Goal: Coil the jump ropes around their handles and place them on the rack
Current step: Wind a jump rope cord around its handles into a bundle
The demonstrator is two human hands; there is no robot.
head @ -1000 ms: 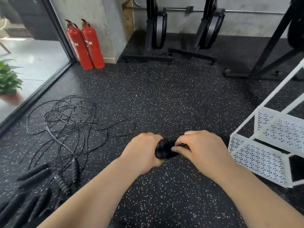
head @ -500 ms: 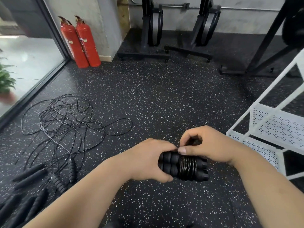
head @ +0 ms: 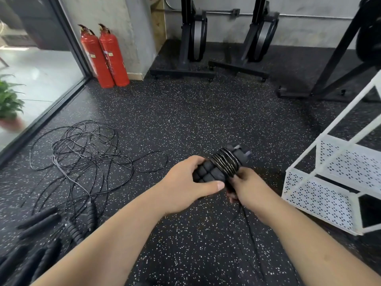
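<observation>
A pair of black ribbed jump rope handles [head: 221, 166] is held together in front of me, tilted up to the right, with black cord coiled round the middle. My left hand [head: 186, 185] grips the near end of the handles. Under the coil, my right hand [head: 246, 187] pinches the cord, and a loose length of it hangs down past my right forearm. A tangle of uncoiled black ropes [head: 82, 153] lies on the floor at the left, their handles [head: 47, 230] at the lower left. The white perforated rack [head: 321, 195] stands at the right.
Two red fire extinguishers [head: 105, 56] stand by a pillar at the back left. Black equipment stands [head: 208, 69] line the far wall, and a dark frame [head: 329, 79] stands at the back right. A glass wall and a potted plant [head: 9, 104] are at the left.
The handle bundle has tilted up to the right. My right hand has gone from the top of the coil to its underside, and a loose cord now trails down.
</observation>
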